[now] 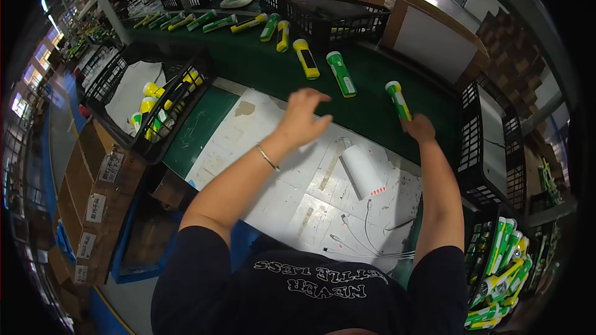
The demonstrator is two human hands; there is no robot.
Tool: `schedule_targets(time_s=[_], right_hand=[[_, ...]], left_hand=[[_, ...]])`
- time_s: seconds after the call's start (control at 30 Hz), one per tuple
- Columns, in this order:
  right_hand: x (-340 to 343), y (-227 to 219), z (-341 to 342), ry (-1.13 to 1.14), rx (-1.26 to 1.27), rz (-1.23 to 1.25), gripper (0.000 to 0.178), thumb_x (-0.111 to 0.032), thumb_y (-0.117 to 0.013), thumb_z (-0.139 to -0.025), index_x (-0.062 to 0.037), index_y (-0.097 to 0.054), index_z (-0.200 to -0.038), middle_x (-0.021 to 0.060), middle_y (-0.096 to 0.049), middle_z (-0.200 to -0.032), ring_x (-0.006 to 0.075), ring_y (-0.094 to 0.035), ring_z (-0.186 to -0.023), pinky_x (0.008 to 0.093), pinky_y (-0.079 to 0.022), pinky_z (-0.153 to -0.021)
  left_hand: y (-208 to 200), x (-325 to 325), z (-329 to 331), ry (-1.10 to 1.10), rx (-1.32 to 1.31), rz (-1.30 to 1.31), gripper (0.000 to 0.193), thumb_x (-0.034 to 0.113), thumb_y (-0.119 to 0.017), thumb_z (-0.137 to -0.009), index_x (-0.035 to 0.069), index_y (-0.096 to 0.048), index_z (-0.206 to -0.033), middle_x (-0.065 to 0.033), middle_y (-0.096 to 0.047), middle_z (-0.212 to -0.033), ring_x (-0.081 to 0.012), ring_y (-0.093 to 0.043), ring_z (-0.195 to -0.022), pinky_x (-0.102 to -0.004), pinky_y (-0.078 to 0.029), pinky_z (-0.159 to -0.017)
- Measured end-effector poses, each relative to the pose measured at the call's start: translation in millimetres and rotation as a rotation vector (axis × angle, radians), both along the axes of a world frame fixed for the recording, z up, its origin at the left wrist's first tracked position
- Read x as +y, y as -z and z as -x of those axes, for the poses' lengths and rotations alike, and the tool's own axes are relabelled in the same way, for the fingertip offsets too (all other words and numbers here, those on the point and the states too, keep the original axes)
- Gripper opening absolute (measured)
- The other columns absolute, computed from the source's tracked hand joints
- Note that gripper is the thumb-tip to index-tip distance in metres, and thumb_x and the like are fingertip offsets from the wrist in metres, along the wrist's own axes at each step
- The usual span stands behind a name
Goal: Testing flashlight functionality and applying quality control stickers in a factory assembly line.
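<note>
My right hand (420, 128) is closed around the lower end of a green and yellow flashlight (397, 99) with a white head, over the dark green belt on the right. My left hand (304, 116) hovers over the far edge of the white worktop (273, 174), fingers apart and holding nothing. Beyond it on the belt lie a green and white flashlight (341, 74) and a yellow one (305, 60) with a dark panel. Several more flashlights trail off to the far left. A white roll (363, 170) rests on the worktop between my forearms.
At left, a black crate (99, 87) holds several flashlights. Another black crate (472, 130) stands at right, above a container filled with flashlights (506, 267). White cables (369, 226) lie near my body. A cardboard box (434, 40) and a black basket (298, 22) border the belt's far side.
</note>
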State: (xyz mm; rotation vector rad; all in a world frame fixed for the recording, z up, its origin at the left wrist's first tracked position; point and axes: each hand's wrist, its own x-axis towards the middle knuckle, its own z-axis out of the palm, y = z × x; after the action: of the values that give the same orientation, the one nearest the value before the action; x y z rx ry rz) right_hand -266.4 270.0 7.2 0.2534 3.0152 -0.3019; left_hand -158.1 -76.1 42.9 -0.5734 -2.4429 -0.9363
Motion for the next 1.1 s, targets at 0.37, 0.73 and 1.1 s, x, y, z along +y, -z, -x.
schedule_targets(time_s=[0.37, 0.73, 1.1], right_hand=[[-73.0, -48.9, -237.4, 0.086, -0.272, 1.432, 0.028, -0.036, -0.061, -0.084, -0.0081, -0.064, -0.08, -0.005, -0.045, -0.058, 0.0031, -0.032, -0.046, 0.0223, -0.02, -0.041], [-68.7, -12.0, -344.2, -0.041, -0.119, 1.327, 0.03, -0.027, -0.058, -0.089, 0.0013, -0.063, -0.099, -0.0016, -0.056, -0.077, 0.0039, -0.047, -0.069, 0.0204, -0.04, -0.063], [-54.2, -17.6, -352.8, -0.201, 0.207, 0.933, 0.021, -0.018, -0.044, -0.092, -0.0006, -0.055, -0.087, 0.0137, -0.056, -0.08, 0.0263, -0.056, -0.076, 0.0317, -0.044, -0.07]], left_hand=[[-3.1, 111.7, -56.4, 0.598, -1.226, -1.536, 0.045, 0.043, -0.047, -0.091, 0.005, -0.047, -0.115, -0.013, -0.056, -0.106, -0.0238, -0.056, -0.099, -0.0412, -0.048, -0.086], [41.0, 133.0, -128.4, 0.651, -1.486, -1.344, 0.044, 0.04, -0.05, -0.091, 0.004, -0.048, -0.116, -0.0095, -0.056, -0.093, -0.016, -0.056, -0.072, -0.0299, -0.051, -0.061], [35.6, 131.0, -138.9, 0.612, -1.448, -1.368, 0.039, 0.034, -0.05, -0.092, 0.001, -0.047, -0.114, -0.0117, -0.055, -0.092, -0.0177, -0.055, -0.072, -0.0323, -0.052, -0.059]])
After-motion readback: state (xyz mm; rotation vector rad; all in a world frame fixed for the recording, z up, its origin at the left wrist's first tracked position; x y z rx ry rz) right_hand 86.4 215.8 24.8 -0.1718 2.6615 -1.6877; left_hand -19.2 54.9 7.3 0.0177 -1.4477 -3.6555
